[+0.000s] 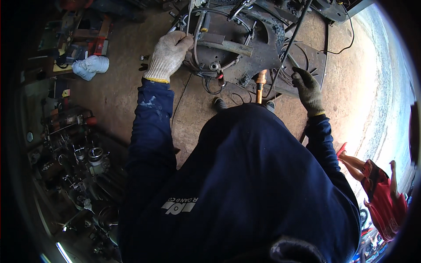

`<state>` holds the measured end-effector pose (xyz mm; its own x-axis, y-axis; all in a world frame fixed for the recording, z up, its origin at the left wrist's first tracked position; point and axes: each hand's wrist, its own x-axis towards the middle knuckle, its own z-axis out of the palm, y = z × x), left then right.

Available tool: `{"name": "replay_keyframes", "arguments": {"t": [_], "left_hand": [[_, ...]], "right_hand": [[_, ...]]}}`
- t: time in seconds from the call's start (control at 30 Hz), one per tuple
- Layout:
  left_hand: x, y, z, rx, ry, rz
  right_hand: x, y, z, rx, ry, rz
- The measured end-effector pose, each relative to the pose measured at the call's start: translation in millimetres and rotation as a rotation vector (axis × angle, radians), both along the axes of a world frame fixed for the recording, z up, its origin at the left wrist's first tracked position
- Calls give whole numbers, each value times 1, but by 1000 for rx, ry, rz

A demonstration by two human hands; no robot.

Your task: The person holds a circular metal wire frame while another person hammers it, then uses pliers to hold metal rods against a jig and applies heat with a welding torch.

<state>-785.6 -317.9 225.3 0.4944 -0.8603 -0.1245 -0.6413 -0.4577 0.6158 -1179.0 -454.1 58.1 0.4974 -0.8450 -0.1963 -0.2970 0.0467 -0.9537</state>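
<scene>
My left hand (169, 52), in a white knit glove with a yellow cuff, is closed around a thin metal rod (189, 19) that stands up from its fingers. It is at the left edge of a round metal frame (196, 41) of bent bars on a dark steel plate (269, 57). A flat steel bar (228, 45) lies across that frame. My right hand (309, 91), in a dirty grey glove, hovers right of the plate with its fingers partly spread and nothing visible in them. A long dark rod (291, 44) slants down left of it.
An orange-and-yellow tool handle (260, 79) hangs below the plate. Coiled wire (287, 76) lies on a lower metal sheet. Cables trail over the concrete floor (193, 118). Machine parts (94, 158) crowd the left, below a white cloth bundle (90, 66). A person in red (386, 201) is at right.
</scene>
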Motion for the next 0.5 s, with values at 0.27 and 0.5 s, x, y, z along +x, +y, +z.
{"name": "replay_keyframes", "arguments": {"t": [0.27,0.5], "left_hand": [[-6,-6,0,59,-25,18],[0,-9,-6,49,-126,-34]], "right_hand": [[-3,-3,-10,29,22,7],[7,4,-23,23,83,21]]}}
